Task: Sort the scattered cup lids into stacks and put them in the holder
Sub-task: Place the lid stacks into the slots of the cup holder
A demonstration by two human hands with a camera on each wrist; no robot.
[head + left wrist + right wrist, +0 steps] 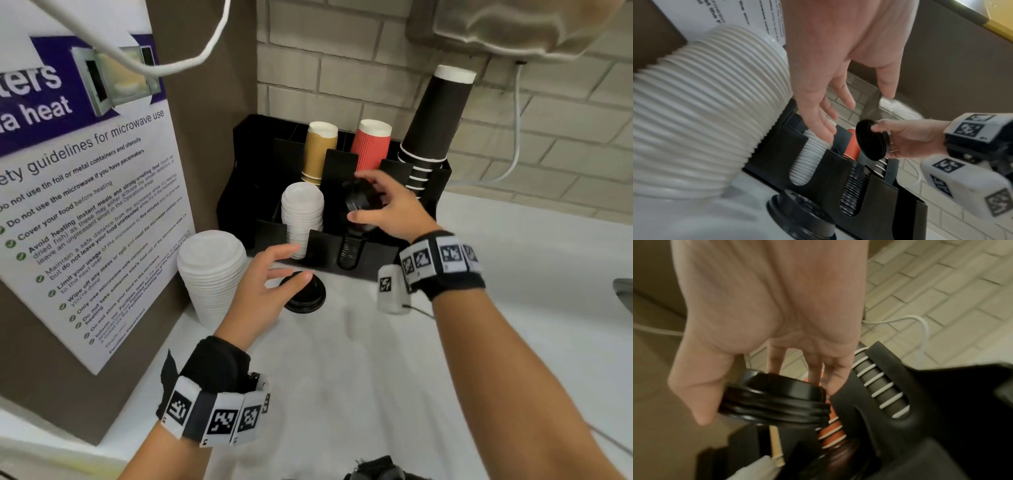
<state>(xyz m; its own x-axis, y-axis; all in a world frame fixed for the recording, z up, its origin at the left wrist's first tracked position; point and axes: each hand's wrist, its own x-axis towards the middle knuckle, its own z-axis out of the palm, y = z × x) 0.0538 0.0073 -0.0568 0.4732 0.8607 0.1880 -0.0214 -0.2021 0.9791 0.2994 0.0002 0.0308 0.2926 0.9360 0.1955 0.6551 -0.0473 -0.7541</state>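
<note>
Right hand (394,209) has its grip closed round a short stack of black lids (363,205), thumb on the near edge and fingers over the far side, held tilted just above the black-lid slot of the holder (260,219); left hand (263,291) hangs with its grip slack and fingers spread, holding nothing, fingertips just over a small pile of black lids (303,296) lying on the bench (513,308). By size: the white bench carries the black holder, pushed against the brick wall (342,78), with a microwave safety poster (85,192) on the panel to its left. A tall stack of black paper cups (435,123) leans out of the holder's right rear compartment, with red cups (371,145) and tan cups (318,150) beside it. A big stack of white lids (210,277) stands loose on the bench left of the holder; a narrower stack of white lids (303,216) sits in the front left slot, and ribbed black lids (349,250) already fill the slot beside it
</note>
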